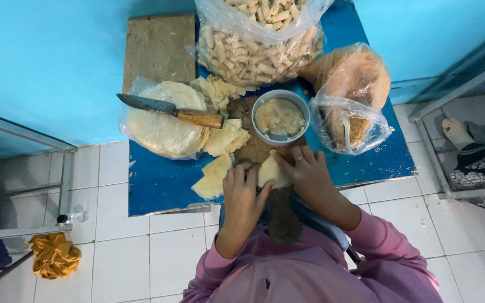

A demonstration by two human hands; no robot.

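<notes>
Both hands meet over a dark wooden board (258,147) at the near edge of a low blue table (158,185). My left hand (243,193) and my right hand (307,171) press a pale wrapper (271,171) between their fingers, folding it on the board. A ring shows on my right hand. Just beyond the hands stands a round bowl of beige filling (280,116) with a spoon in it. Cut yellow wrapper pieces (215,175) lie to the left of my left hand.
A knife with a wooden handle (169,110) rests on a bagged stack of round wrappers (161,120). A large clear bag of finished rolls (259,42) sits at the back, a bag of brown crumbs (350,90) at the right. A yellow cloth (54,255) lies on the tiled floor.
</notes>
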